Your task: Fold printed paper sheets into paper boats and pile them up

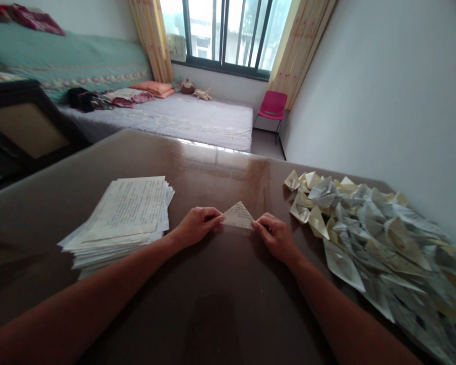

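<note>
A small triangle of folded printed paper (238,216) is held over the brown table (228,304), its point facing away from me. My left hand (201,223) pinches its left corner between thumb and fingers. At the right corner, my right hand (273,232) grips it the same way. To the left lies a stack of printed sheets (125,208), its edges uneven. A large heap of folded paper boats (380,233) covers the table's right side, close to my right forearm.
Beyond the table stands a bed (197,119) with orange pillows (154,88) and soft toys. A pink chair (273,105) is by the window. The dark cabinet (26,126) is at the left, and a white wall (395,91) rises on the right.
</note>
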Motion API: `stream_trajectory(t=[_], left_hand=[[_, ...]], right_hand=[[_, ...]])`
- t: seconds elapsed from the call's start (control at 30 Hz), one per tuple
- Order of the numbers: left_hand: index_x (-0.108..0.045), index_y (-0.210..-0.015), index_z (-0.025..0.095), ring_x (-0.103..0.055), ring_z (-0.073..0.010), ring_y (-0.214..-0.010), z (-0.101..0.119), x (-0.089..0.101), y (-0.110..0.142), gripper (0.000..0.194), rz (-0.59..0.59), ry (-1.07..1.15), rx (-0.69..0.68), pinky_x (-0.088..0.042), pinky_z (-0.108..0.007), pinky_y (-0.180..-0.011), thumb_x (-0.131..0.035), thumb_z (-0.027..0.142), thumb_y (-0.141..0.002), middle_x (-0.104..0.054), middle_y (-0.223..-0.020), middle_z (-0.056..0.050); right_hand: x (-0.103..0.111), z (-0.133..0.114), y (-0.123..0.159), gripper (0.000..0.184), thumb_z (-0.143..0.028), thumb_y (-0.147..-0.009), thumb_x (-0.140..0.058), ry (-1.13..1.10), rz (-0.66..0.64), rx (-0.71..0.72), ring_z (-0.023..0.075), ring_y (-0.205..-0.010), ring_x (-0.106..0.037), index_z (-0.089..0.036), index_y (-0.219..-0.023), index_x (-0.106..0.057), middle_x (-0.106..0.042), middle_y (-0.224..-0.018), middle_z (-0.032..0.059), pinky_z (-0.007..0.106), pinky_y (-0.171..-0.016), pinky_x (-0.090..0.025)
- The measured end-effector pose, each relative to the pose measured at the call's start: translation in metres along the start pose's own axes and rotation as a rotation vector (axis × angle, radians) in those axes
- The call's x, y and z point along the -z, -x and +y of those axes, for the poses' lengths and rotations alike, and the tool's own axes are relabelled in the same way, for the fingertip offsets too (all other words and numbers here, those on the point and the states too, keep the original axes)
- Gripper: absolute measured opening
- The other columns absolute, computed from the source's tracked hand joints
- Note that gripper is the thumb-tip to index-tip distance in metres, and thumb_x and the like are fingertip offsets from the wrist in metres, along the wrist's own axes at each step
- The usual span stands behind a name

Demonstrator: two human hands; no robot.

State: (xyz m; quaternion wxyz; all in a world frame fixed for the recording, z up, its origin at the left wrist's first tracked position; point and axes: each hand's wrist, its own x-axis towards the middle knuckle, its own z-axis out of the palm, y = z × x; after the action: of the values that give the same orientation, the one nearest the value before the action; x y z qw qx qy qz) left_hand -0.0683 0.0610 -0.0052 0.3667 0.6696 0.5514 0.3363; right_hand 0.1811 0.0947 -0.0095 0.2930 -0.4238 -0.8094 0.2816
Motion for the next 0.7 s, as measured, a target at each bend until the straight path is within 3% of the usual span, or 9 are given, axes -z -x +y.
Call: stream_trajectory(t=[0.47,0.53,0.6,0.7], left_hand=[[-0.066,-0.075,0.016,-0.056,-0.0129,-0.063,0.009,-0.002,0.001,0.027,0.002,-0.183,-0.023,-0.041,-0.022,-0.061,-0.051,0.036,-0.084,-0.066,-0.068,-0.001],[-0.065,-0.074,0.016,-0.054,-0.0123,-0.061,0.009,-0.002,0.001,0.025,0.009,-0.177,-0.030,-0.040,-0.022,-0.059,-0.051,0.035,-0.083,-0.064,-0.066,0.000],[-0.064,-0.072,0.015,-0.052,-0.0115,-0.059,0.009,-0.002,0.000,0.024,0.023,-0.163,-0.029,-0.038,-0.021,-0.057,-0.052,0.034,-0.082,-0.061,-0.063,0.000],[-0.065,-0.075,0.014,-0.049,-0.0107,-0.058,0.006,-0.002,0.000,0.024,0.007,-0.099,-0.030,-0.037,-0.021,-0.055,-0.053,0.034,-0.081,-0.059,-0.062,0.001]], right_hand=[[-0.005,0.001,0.002,0.037,-0.036,-0.095,-0.043,0.269,-0.014,0.021,0.0161,-0.072,-0.052,-0.021,-0.062,-0.053,-0.055,-0.073,0.0038,0.028,-0.067,-0.038],[-0.002,-0.001,0.002,0.033,-0.039,-0.095,-0.043,0.297,0.010,0.000,0.0174,-0.078,-0.056,-0.022,-0.075,-0.062,-0.059,-0.082,0.0050,0.028,-0.069,-0.041],[0.003,-0.007,0.003,0.029,-0.044,-0.091,-0.050,0.345,0.066,0.008,0.0217,-0.094,-0.058,-0.024,-0.107,-0.065,-0.061,-0.105,0.0080,0.031,-0.076,-0.045],[0.008,-0.026,0.001,0.064,-0.043,-0.083,-0.063,0.450,0.018,0.114,0.0286,-0.118,-0.050,-0.032,-0.141,-0.040,-0.050,-0.136,0.0081,0.039,-0.087,-0.047]])
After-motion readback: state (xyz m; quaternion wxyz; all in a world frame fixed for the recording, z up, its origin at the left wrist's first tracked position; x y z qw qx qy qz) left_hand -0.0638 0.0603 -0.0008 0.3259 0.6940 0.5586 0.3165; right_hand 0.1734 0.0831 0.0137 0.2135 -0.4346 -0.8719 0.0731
